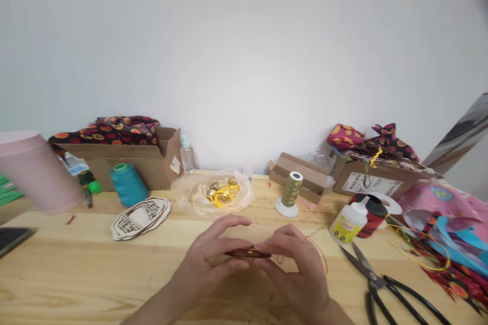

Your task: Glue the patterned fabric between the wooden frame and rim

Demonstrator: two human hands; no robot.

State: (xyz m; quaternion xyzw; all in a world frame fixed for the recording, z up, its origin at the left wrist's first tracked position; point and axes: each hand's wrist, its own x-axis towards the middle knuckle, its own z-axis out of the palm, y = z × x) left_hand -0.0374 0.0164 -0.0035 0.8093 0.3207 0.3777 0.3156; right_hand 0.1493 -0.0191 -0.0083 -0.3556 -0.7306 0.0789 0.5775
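Observation:
Both hands are low at the middle of the wooden table (95, 259). Between their fingertips, my left hand (208, 261) and my right hand (295, 277) pinch a thin, dark brown oval piece (247, 253) with a small yellow mark at its centre. A fine orange thread (319, 253) curves down on the table just beyond my right hand. Nearest my left hand, a clear plastic bag (219, 195) holds gold bells and yellow cord. Black-handled scissors (375, 282) lie to the right of my right hand.
Farther back stand a teal thread cone (128, 185), an olive thread spool (292, 190), stacked laser-cut wooden shapes (141, 218), and a white glue bottle (348, 221). Cardboard boxes (114, 162) and patterned fabric (453, 284) line the table, with a pink cup (38, 172) blurred at left.

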